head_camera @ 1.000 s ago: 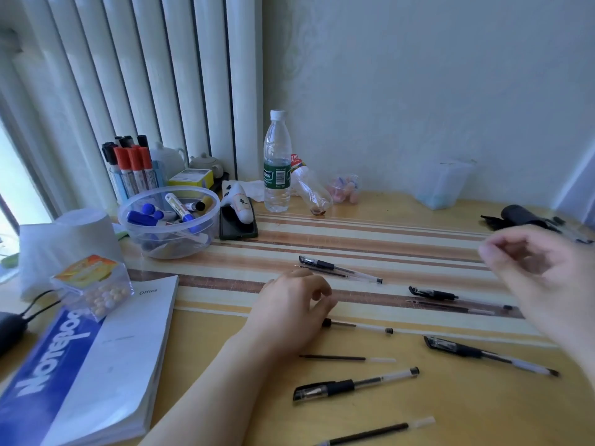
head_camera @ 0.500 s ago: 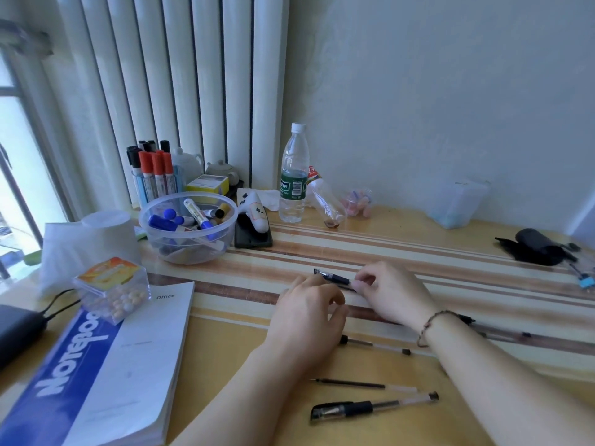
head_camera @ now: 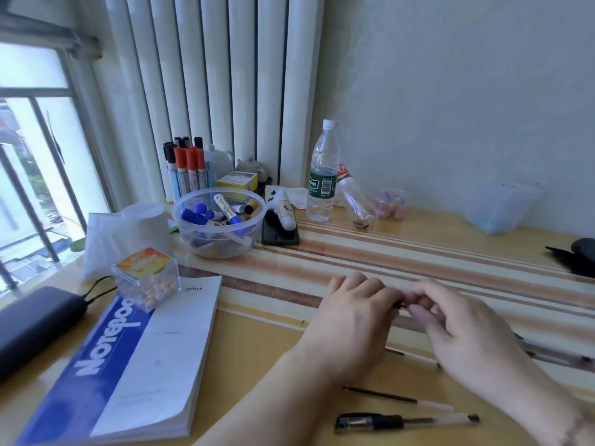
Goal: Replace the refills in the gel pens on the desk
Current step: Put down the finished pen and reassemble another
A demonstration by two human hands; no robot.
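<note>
Mostly hidden between hands: gel pen [head_camera: 400, 304].

On the desk [head_camera: 418, 239] lie one capped gel pen [head_camera: 405, 422] beside one loose refill [head_camera: 397, 397], one water bottle [head_camera: 323, 175], one plastic bowl [head_camera: 219, 223] of markers, one notebook [head_camera: 135, 365], and two hands, left [head_camera: 354, 313] and right [head_camera: 460, 326].

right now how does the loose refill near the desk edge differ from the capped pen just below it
The loose refill is a thin bare rod, dark along most of its length and pale at its right end. The capped pen is much thicker, with a black cap and clip on its left end and a clear barrel. Both lie flat on the desk, roughly parallel, touched by neither hand.
</note>
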